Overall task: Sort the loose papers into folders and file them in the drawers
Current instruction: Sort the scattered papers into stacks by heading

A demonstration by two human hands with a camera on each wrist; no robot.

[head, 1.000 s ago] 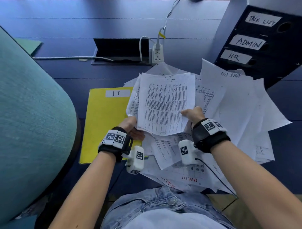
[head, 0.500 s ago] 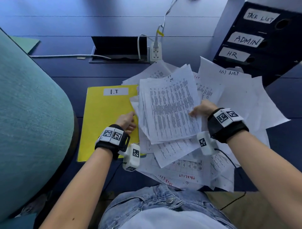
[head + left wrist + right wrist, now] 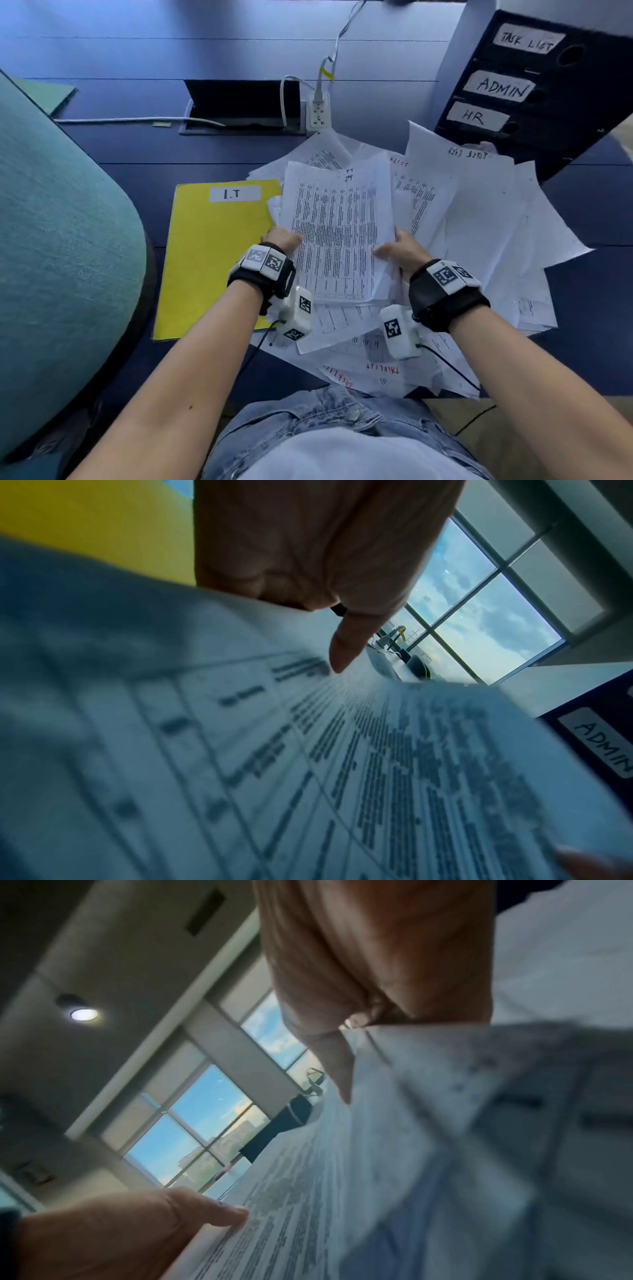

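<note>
Dark blue bench (image 3: 144,51), open cable hatch (image 3: 239,102) with power strip (image 3: 318,111), teal chair (image 3: 51,240) at left, gridded window (image 3: 205,1118) showing blue sky, round ceiling light (image 3: 83,1014) on

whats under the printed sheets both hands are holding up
Under the held sheets, gripped by the left hand and right hand, lie more loose papers, some marked "task list". The blue desk beneath them is covered there.
</note>
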